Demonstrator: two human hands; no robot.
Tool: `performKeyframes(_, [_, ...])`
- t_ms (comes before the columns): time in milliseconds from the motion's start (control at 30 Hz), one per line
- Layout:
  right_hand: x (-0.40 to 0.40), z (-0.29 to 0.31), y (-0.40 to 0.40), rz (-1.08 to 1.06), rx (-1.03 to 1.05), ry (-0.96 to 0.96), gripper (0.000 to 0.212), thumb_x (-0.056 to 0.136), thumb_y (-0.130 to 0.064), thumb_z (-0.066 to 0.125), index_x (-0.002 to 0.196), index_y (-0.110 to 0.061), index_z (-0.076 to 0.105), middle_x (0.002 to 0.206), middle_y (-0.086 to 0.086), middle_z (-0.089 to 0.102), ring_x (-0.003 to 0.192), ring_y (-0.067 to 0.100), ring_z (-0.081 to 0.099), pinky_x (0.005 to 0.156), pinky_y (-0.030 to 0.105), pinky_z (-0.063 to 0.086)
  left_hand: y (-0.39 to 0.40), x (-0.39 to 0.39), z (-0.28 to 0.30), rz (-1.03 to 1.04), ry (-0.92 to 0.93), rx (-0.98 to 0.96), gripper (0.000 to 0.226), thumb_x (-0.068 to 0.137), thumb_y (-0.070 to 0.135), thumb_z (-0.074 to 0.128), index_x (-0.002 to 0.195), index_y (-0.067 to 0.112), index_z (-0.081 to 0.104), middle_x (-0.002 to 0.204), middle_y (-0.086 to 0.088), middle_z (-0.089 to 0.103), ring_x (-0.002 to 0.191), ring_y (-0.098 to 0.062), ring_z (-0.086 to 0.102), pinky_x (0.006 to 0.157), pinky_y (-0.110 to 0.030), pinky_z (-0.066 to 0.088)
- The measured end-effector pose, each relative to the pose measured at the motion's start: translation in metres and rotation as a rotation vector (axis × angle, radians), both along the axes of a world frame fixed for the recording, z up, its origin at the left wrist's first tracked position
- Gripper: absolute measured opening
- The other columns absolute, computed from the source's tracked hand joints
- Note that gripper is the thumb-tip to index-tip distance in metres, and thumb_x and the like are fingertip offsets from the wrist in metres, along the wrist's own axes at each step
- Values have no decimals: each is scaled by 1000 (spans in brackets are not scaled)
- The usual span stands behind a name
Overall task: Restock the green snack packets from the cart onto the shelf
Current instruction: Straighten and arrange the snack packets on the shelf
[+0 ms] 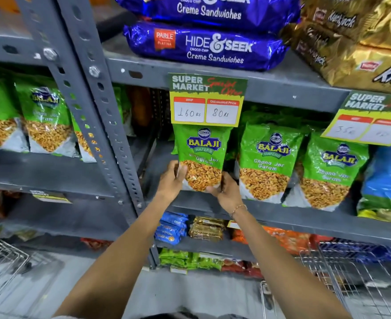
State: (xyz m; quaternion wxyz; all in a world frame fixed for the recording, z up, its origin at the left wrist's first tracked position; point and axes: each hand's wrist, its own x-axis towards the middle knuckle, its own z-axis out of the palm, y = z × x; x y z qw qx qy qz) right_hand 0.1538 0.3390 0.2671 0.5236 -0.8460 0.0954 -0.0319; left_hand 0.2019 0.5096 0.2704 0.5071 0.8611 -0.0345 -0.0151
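A green Balaji snack packet (201, 155) stands upright at the front of the grey shelf (282, 215), under a price tag. My left hand (171, 180) grips its lower left corner and my right hand (226, 192) grips its lower right corner. Two more green packets, one (268, 162) just to the right and another (330, 171) beyond it, stand on the same shelf. The wire cart (355, 279) is at the lower right; its contents are not visible.
A grey slotted upright post (102, 125) stands left of the packet, with more green packets (45, 116) on the shelf beyond it. A blue bag (388, 178) lies at the far right. Blue biscuit packs (208, 46) sit on the shelf above. A second wire basket (3, 256) is at lower left.
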Motion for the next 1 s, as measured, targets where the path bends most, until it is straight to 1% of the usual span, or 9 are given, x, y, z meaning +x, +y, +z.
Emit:
performKeyframes(167, [-9,-4,1,-19,12,-4,61,74,-19,74,127,-13,44,129,6,56,120,21,50,103,44,43,2,-9,4,-50,-54,-4,85,61,87,32,105,14,42,94,-16,66,85,-29,61,73,-43,48])
performKeyframes(333, [-9,5,-1,9,58,61,64,80,-18,69,133,-5,35,128,18,54,120,33,49,101,42,41,-6,-7,11,-114,29,-28,57,80,48,58,121,13,39,116,-10,63,105,-27,59,77,-30,40])
performKeyframes(500, [-1,11,-3,60,124,118,98,66,-55,73,140,-9,26,142,6,45,129,22,43,110,45,37,-9,2,18,-111,56,-40,78,75,43,68,133,14,26,133,-10,54,118,-28,53,90,-35,42])
performKeyframes(600, [-2,25,2,27,200,26,64,80,-36,66,131,-8,40,127,1,53,119,18,50,104,40,43,-11,10,29,-46,-14,-120,79,78,40,67,137,16,20,138,-9,49,120,-25,51,92,-34,40])
performKeyframes(700, [12,36,2,-35,276,-70,52,83,-36,62,124,-8,48,120,6,60,114,20,55,96,31,49,-12,21,42,-5,-88,-228,68,79,44,64,131,16,31,131,-9,55,113,-18,55,98,-41,46])
performKeyframes(833, [34,42,2,-123,273,-127,81,73,-59,61,132,-8,40,138,11,50,129,23,44,109,43,39,-11,39,53,68,-135,-257,59,71,61,59,102,11,52,102,-15,67,89,-25,64,81,-49,53])
performKeyframes(867, [38,46,3,-160,275,-140,72,76,-50,64,129,-6,42,132,10,55,124,21,48,106,40,41,-12,43,54,87,-171,-242,56,72,60,59,92,8,52,92,-19,67,78,-26,62,73,-49,51])
performKeyframes(933, [42,52,2,-245,319,-174,44,79,-26,69,113,-4,51,91,4,60,90,16,54,83,30,46,-12,49,56,123,-217,-202,51,75,54,61,76,4,48,76,-24,62,65,-20,50,58,-43,44])
performKeyframes(1000, [48,52,2,-303,361,-233,27,77,-14,72,94,-8,52,62,-3,35,62,11,34,62,21,35,-15,51,60,143,-253,-179,41,79,41,64,70,5,47,68,-20,59,62,-18,47,54,-35,35])
